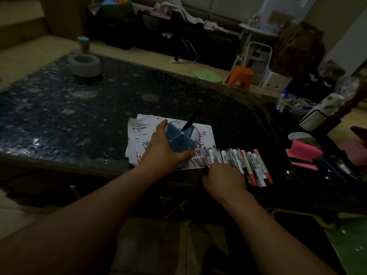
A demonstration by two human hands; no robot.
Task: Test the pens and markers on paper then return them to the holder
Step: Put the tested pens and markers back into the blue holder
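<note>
Left hand [165,148] grips holder [182,138] — right hand [225,180] touches pens [249,165].

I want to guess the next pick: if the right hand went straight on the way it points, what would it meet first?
The right hand points forward, so it would first meet the row of pens and markers lying just ahead; it may be touching them, depth is unclear.

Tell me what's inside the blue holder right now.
One dark pen leans in a far compartment of the blue holder. The near compartments show nothing. The left hand covers its left wall, so anything low on that side is hidden.
</note>
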